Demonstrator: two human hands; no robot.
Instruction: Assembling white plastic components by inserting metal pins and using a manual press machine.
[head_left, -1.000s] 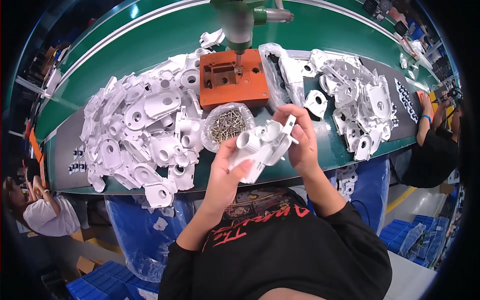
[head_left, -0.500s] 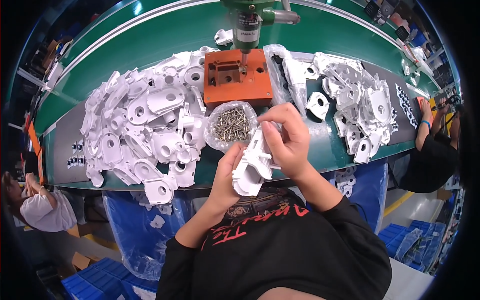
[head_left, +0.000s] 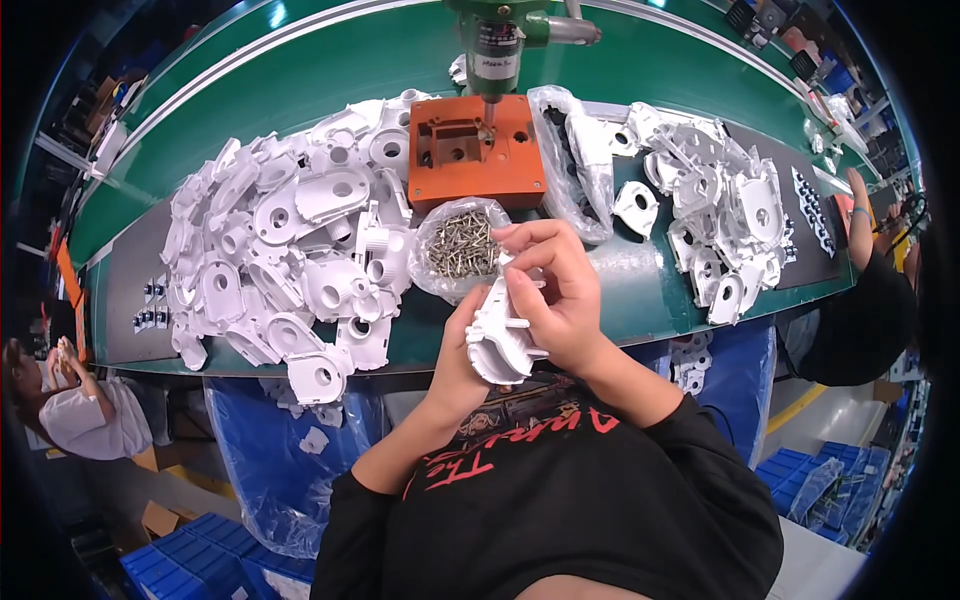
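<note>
A white plastic housing point(head_left: 497, 345) with a rounded, hollow lower end is held over the table's near edge, in front of my chest. My left hand point(head_left: 461, 362) is closed around its left side. On its upper right, my right hand point(head_left: 562, 295) is closed, with thumb and fingertips pinching at the narrow top end; whether a small screw sits there is hidden. Just beyond my fingers lies a clear plastic bag point(head_left: 428, 275) of metal screws point(head_left: 462, 243). Behind the bag stands an orange fixture block point(head_left: 478, 190) under a green screwdriving press point(head_left: 497, 70).
A heap of white plastic parts point(head_left: 290, 240) covers the left of the green table. Another pile point(head_left: 720, 210) lies right, beside a plastic-wrapped bundle point(head_left: 575, 160). Small dark parts point(head_left: 815, 215) stand in rows at far right. Co-workers point(head_left: 95, 410) sit on both sides; blue bins point(head_left: 200, 560) are below.
My right hand has shifted slightly left, and the housing has turned a little in my hands. Behind the press, a white piece has moved right. The right co-worker's hand has risen.
</note>
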